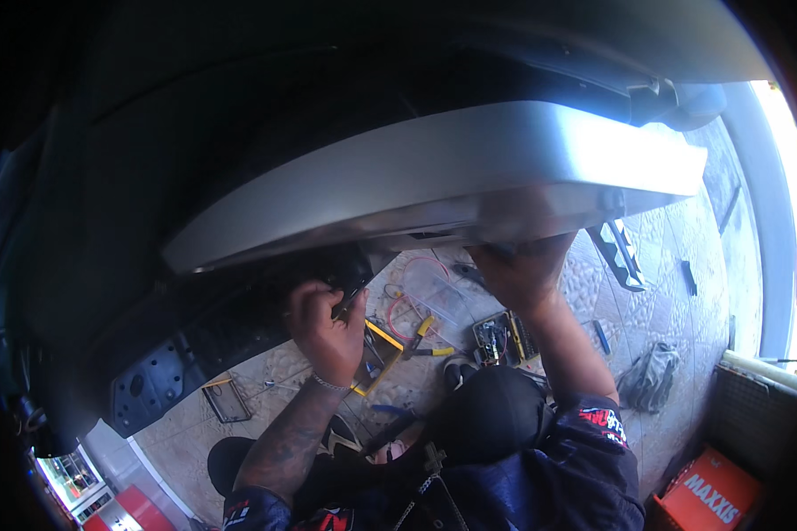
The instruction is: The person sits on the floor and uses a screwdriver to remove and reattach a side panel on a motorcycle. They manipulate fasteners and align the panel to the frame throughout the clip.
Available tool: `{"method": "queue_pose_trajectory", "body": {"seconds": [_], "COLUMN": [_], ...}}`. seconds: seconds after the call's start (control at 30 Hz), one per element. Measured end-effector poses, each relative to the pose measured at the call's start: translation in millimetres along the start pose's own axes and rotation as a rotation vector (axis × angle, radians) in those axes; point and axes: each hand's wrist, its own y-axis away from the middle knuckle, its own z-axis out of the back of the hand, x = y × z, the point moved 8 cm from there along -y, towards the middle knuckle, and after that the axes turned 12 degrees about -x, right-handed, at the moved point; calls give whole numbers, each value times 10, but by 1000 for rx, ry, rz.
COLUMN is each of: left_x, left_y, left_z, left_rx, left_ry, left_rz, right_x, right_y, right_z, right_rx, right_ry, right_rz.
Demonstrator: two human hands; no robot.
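A long silver vehicle panel (416, 168), like a bumper or lower body trim, stretches across above my hands. Under its near edge my left hand (323, 323) is closed, thumb and fingers drawn together by a black part (350, 274). Something small and dark shows between those fingers, too unclear to name. To the right, my right hand (522, 270) reaches up against the panel's underside. Its fingers are hidden there, so whether it grips anything cannot be seen.
On the stone-patterned floor lie yellow-handled pliers (422, 334), a tool-bit case (505, 338), a yellow-edged tray (376, 358) and a grey cloth (651, 376). A metal bracket (618, 255) hangs below the panel at right. A red box (708, 491) stands at lower right.
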Motion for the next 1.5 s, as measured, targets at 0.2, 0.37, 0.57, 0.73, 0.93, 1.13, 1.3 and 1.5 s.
{"method": "queue_pose_trajectory", "body": {"seconds": [0.2,0.37,0.57,0.73,0.93,1.13,1.3,1.5], "left_x": [14,45,40,16,22,25,-23,-54], "left_y": [13,26,13,4,12,-7,-37,-55], "left_z": [-2,2,-9,-13,4,-1,-8,0], "left_rx": [-13,-9,-2,-13,-5,15,9,12], "left_ry": [-33,-21,-45,-35,-28,-28,-41,-23], "left_rz": [8,6,-3,-16,-4,13,-52,-53], "right_x": [-25,-15,31,58,187,13,-72,73], "right_y": [218,345,239,139,-9,-71,22,60], "right_z": [-166,-322,-381,-224,13,-138,-202,-218], "right_rx": [-33,-164,-264,-122,-43,94,35,-44], "right_ry": [-120,-224,-347,-115,299,168,219,346], "right_rz": [19,-24,-51,-21,-30,-189,79,259]}}
